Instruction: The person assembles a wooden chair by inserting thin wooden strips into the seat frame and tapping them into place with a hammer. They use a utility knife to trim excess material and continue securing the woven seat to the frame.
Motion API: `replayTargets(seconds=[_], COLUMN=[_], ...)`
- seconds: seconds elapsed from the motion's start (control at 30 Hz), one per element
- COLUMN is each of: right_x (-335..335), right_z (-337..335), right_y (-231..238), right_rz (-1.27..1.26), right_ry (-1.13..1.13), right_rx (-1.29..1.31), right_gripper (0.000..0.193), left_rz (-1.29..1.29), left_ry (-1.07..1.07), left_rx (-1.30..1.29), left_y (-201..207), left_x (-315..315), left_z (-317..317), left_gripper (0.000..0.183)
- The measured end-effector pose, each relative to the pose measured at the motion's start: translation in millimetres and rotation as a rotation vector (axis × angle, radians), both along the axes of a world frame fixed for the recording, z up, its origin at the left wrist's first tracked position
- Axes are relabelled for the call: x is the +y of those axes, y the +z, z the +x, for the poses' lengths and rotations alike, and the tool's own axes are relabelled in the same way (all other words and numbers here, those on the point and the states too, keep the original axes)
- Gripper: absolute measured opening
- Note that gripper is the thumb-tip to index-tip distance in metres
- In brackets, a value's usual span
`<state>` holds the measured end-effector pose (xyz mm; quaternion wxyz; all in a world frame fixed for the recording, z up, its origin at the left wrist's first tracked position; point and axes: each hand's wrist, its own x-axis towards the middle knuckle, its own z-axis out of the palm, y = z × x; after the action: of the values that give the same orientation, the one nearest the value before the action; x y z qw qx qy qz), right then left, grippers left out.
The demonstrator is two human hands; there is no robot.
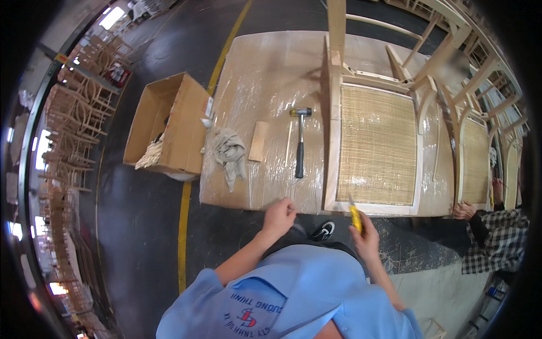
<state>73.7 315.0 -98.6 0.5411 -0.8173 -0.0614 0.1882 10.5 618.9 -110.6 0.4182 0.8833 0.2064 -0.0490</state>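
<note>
Two hands down at the near table edge: left hand [279, 214] pinches something too thin to make out, hammer [300, 141] lying well beyond it. Right hand [366, 234] is closed around a yellow knife [354, 216], blade tip touching the cane chair seat [377, 147] just ahead

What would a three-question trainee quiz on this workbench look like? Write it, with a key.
1. True or false: the right hand grips a yellow-handled tool at the near edge of the cane chair seat.
2. What lies between the mallet and the grey rag? A) a small wooden block B) a saw C) a cup
3. Fill in: the open cardboard box stands to the table's ____ side.

Key: 1 true; 2 A; 3 left. The left hand rests at the table's near edge.
</note>
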Motion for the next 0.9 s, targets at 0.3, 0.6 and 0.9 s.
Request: replayTargets(seconds=[0.3,0.6,0.9], right_x=[177.2,183.2,148.4], right_z=[92.1,67.4,29.7], right_y=[-46.2,-21.5,13.0], right_rz=[-0.340,-0.316,-0.351], right_ry=[0.045,-0.009,0.049], right_rx=[-0.434,-0.232,-0.084], right_gripper=[0.060,0.041,0.031], left_rz=[-0.168,0.532,0.799], left_ry=[0.046,0.578,0.267], left_rx=[-0.108,-0.341,0.282], left_y=[43.4,199.3,182.5], left_x=[120.1,359.3,427.3], left_z=[-23.0,-17.2,-7.4], left_gripper=[0.032,0.019,0.019])
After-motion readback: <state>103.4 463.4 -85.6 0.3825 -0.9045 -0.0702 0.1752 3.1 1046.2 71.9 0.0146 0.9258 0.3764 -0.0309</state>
